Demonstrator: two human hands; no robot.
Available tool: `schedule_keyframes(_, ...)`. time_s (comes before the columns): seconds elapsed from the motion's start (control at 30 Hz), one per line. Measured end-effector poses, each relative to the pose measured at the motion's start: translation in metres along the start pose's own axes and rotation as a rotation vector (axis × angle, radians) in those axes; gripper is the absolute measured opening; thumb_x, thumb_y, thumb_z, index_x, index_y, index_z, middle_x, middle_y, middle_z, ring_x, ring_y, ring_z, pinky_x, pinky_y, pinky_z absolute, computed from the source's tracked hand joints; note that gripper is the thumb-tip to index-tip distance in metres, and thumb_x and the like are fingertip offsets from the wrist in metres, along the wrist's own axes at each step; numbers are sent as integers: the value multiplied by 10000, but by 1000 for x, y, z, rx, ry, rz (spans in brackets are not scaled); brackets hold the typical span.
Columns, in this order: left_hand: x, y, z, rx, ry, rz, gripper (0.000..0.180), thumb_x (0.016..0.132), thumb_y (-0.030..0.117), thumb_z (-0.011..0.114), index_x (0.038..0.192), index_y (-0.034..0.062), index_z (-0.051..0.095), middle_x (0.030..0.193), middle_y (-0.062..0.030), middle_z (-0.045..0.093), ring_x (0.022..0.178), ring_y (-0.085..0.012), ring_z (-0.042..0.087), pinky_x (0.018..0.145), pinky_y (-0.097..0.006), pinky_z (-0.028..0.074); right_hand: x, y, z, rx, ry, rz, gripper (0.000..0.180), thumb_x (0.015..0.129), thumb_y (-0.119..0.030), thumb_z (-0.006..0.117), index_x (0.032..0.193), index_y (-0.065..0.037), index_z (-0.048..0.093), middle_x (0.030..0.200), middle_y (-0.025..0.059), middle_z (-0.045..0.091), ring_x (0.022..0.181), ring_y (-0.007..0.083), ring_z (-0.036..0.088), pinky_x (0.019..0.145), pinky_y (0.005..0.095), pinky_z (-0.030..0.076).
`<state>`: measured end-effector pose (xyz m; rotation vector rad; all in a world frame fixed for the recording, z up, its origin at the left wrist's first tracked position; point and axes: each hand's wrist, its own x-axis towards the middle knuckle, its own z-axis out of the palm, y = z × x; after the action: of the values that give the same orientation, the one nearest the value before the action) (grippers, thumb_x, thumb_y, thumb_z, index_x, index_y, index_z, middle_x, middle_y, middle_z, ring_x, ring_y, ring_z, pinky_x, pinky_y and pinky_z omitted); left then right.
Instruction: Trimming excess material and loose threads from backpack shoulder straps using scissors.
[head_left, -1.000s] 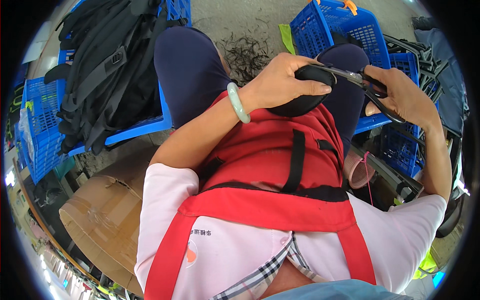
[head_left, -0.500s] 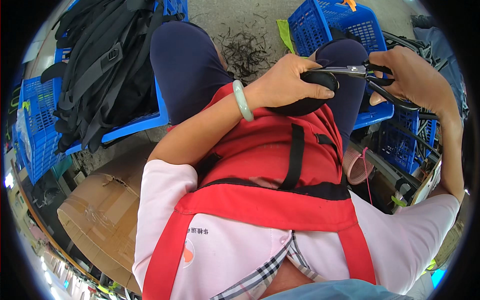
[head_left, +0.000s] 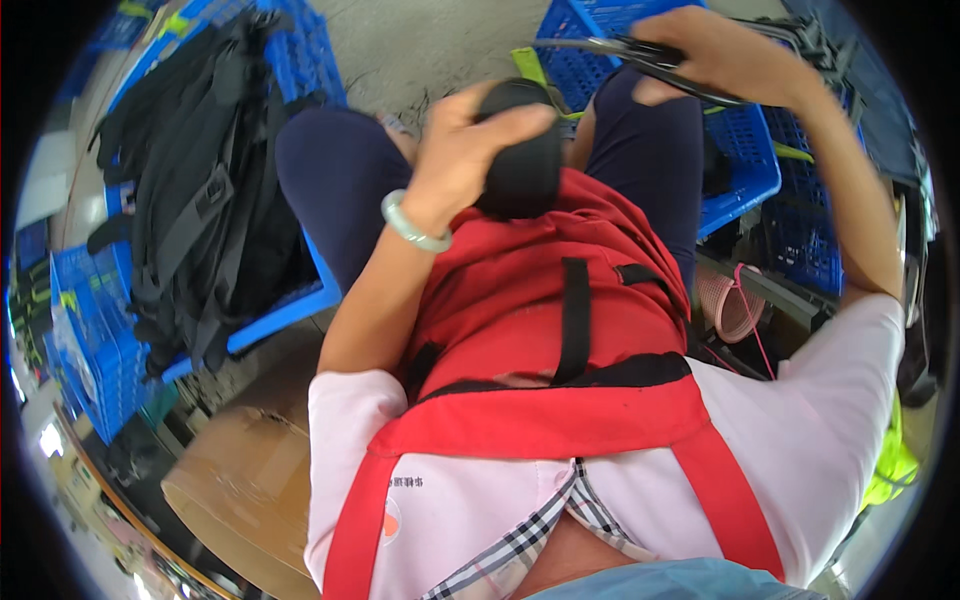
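Observation:
My left hand [head_left: 450, 160], a pale green bangle on its wrist, grips a black padded piece [head_left: 525, 165] above my lap. The thumb lies across the piece's upper part and the fingers go behind it. Farther out to the right, above my knee, my right hand [head_left: 735, 55] is closed round the black handles of a pair of scissors [head_left: 640, 58]. Their blades point left, apart from the padded piece, and look closed, though motion blurs them. A red apron [head_left: 500, 310] covers my lap beneath both hands.
Black webbing straps and padded pieces [head_left: 200, 200] are heaped over a blue crate [head_left: 255, 335] at the left. Another blue crate [head_left: 755, 185] stands beyond my right knee. A cardboard box [head_left: 245, 490] lies near left, and a pink woven basket [head_left: 722, 305] near right.
The scissors have come away from the black padded piece and moved up and outward with my right hand. My left hand has shifted left, turning the piece more upright.

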<state>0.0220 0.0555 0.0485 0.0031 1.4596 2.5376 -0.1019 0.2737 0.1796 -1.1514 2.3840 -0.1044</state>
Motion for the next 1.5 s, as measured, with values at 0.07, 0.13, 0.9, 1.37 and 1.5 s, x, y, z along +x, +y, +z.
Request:
schedule_keyframes(0.07,2,2,-19,-120,118,68,178,825,40,674,986,-34,651,891,-71,675,776,-138,642,721,-264,515,5,-3,45,304,205,26,332,781,-217,733,941,14,556,735,84,553,671,140,532,627,305,435)
schedule_keyframes(0.13,7,-1,-26,-156,188,106,166,854,31,650,1012,-23,642,923,-74,667,821,-146,639,761,-278,513,22,-16,94,685,287,21,300,809,-160,718,1031,-4,590,864,20,630,778,95,568,704,245,467)
schedule_keyframes(0.9,38,14,-42,-85,326,146,156,806,-10,677,957,20,652,907,-37,666,802,-132,638,742,-268,498,68,-17,142,1162,517,158,276,850,-213,706,979,-23,554,590,-30,432,500,54,398,450,239,311)
schedule_keyframes(1.37,27,18,-66,-269,239,170,150,861,11,635,1007,45,644,971,-65,667,890,-175,645,822,-321,527,60,-44,158,897,317,68,638,713,-387,796,1084,-7,442,738,107,480,653,245,470,636,335,421)
schedule_keyframes(1.5,28,16,-66,-128,244,196,147,803,-47,666,930,26,649,875,-58,669,770,-165,660,713,-314,556,65,-42,160,930,265,82,652,703,-398,800,1081,-17,429,715,101,475,631,249,479,618,357,414)
